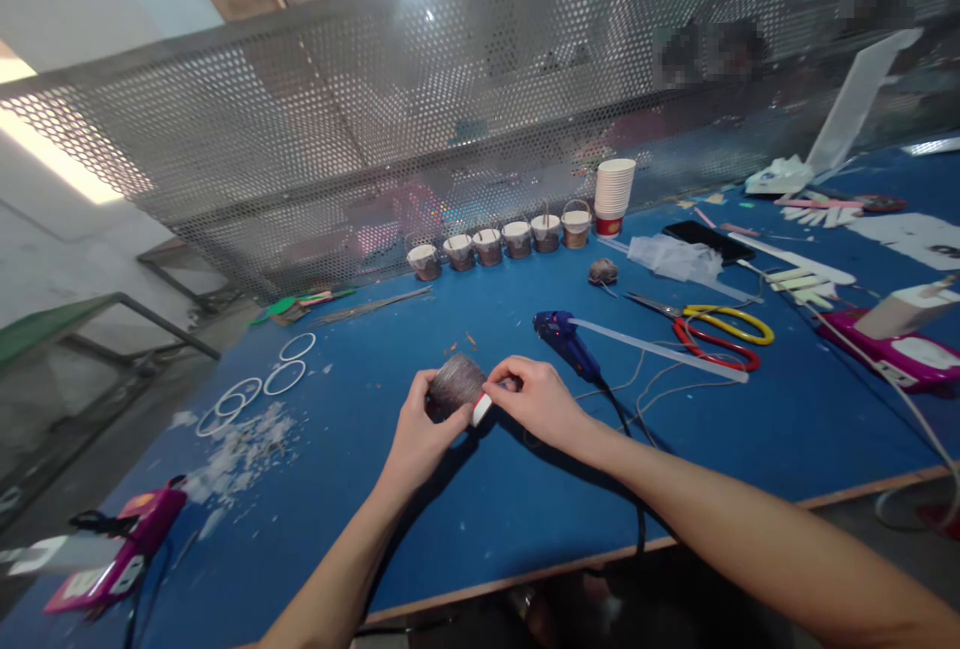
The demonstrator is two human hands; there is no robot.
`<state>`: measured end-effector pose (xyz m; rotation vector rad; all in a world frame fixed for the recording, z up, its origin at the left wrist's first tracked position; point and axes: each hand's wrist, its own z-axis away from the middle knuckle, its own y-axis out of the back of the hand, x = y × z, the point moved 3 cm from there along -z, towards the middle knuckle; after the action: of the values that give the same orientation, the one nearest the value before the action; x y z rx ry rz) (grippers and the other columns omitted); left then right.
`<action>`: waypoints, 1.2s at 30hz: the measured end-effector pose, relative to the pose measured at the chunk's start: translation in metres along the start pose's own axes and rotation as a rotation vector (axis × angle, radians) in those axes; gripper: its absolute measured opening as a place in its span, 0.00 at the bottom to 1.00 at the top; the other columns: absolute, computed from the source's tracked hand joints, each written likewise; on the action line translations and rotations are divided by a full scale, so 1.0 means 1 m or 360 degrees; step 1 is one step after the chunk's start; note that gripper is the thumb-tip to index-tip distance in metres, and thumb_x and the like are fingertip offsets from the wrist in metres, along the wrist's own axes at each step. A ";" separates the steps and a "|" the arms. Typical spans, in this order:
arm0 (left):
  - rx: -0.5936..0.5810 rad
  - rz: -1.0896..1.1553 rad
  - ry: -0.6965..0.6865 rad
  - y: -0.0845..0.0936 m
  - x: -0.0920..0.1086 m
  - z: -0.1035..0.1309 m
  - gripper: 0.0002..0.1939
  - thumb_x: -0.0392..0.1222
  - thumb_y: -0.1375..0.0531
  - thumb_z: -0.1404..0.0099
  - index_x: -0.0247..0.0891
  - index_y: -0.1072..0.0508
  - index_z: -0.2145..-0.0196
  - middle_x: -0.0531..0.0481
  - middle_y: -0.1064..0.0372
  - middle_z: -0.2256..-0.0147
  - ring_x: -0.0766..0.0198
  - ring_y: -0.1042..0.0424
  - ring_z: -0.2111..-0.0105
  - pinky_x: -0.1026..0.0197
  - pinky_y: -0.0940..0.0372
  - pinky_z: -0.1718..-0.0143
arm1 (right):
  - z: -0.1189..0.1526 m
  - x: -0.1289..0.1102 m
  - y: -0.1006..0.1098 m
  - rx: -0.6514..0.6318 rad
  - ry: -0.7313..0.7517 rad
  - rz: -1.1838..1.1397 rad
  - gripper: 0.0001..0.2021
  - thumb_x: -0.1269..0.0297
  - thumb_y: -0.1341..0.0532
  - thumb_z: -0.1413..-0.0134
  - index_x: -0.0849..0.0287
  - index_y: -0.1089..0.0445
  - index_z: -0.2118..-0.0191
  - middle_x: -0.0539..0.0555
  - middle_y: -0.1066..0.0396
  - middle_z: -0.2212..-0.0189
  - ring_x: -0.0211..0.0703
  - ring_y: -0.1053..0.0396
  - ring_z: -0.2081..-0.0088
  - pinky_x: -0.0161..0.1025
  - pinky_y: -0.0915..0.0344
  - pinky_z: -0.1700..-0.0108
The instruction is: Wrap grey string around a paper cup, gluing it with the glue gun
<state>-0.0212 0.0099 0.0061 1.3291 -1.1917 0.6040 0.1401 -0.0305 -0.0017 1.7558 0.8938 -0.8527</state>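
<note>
A small paper cup wrapped in grey-brown cord lies tilted on its side above the blue table, a red and white part showing at its right end. My left hand holds it, with the thumb below and fingers around the far side. At the cup's right end, my right hand has thumb and index finger pinched together near the red edge; what they grip is too small to make out. A blue glue gun lies just beyond my right hand, beside scissors with yellow and red handles.
Several wrapped cups stand in a row before a perforated metal screen, with stacked paper cups at the right end. White rings and scraps lie left. Pink power strips sit at both sides; a cable runs beneath my right arm.
</note>
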 end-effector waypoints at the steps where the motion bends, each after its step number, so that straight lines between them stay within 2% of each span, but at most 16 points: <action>1: -0.0003 -0.0001 -0.0003 0.000 0.001 0.000 0.14 0.41 0.37 0.51 0.39 0.34 0.65 0.54 0.33 0.70 0.65 0.33 0.71 0.62 0.37 0.67 | 0.000 0.000 0.000 -0.0001 0.0003 -0.0008 0.05 0.68 0.38 0.48 0.59 0.28 0.72 0.49 0.31 0.75 0.37 0.37 0.73 0.34 0.44 0.69; 10: 0.0005 0.0012 -0.0035 0.002 0.004 0.001 0.14 0.42 0.37 0.51 0.38 0.35 0.66 0.54 0.33 0.70 0.63 0.33 0.70 0.61 0.38 0.67 | 0.000 0.000 0.002 0.0019 0.0026 -0.0032 0.05 0.68 0.39 0.47 0.59 0.28 0.73 0.50 0.29 0.74 0.38 0.35 0.72 0.35 0.43 0.68; 17: 0.0101 -0.0059 -0.0081 0.006 0.004 0.003 0.14 0.43 0.36 0.52 0.39 0.36 0.69 0.56 0.38 0.74 0.65 0.36 0.72 0.63 0.40 0.69 | 0.002 -0.002 0.001 0.0006 0.0058 -0.0116 0.06 0.68 0.38 0.47 0.60 0.29 0.74 0.48 0.31 0.77 0.36 0.37 0.73 0.34 0.43 0.68; 26: 0.0145 0.0076 -0.0419 0.008 0.000 0.007 0.13 0.39 0.36 0.50 0.40 0.39 0.72 0.55 0.41 0.72 0.66 0.40 0.71 0.64 0.42 0.68 | 0.009 -0.014 0.009 0.0046 0.0319 -0.0160 0.05 0.70 0.37 0.46 0.60 0.28 0.73 0.48 0.32 0.76 0.35 0.37 0.74 0.33 0.42 0.68; 36: 0.0291 -0.0112 -0.0731 0.012 0.005 0.011 0.12 0.37 0.36 0.49 0.40 0.38 0.70 0.54 0.41 0.70 0.65 0.39 0.69 0.63 0.41 0.68 | 0.015 -0.022 0.015 0.0109 0.0585 -0.0055 0.06 0.70 0.40 0.43 0.60 0.27 0.70 0.50 0.32 0.75 0.36 0.35 0.73 0.33 0.40 0.69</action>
<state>-0.0336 0.0007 0.0131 1.7185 -1.4752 0.3711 0.1400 -0.0530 0.0188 1.9999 1.1463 -0.5954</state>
